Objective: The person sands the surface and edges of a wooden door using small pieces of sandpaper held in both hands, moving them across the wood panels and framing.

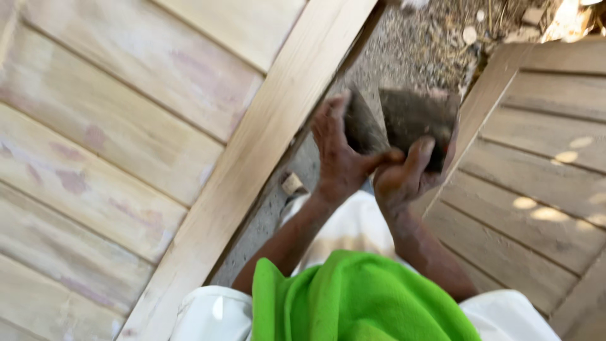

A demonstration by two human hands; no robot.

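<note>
Both my hands are raised in front of me over a gap between two wooden panels. My left hand (334, 155) grips one side of a dark, worn sheet that looks like sandpaper (413, 120), and my right hand (407, 173) grips its other side. The sheet is bent or folded between them, its left flap standing up by my left thumb. The picture is blurred, so the fold's exact shape is unclear. A bright green cloth (360, 300) lies over my chest or shoulder below the hands, above white clothing.
A large slatted pale wooden panel (113, 145) fills the left, its frame rail (252, 164) running diagonally. Another slatted panel (543, 183) is at the right. Between them lies gravelly ground (423, 44) with a small wood offcut (291, 184).
</note>
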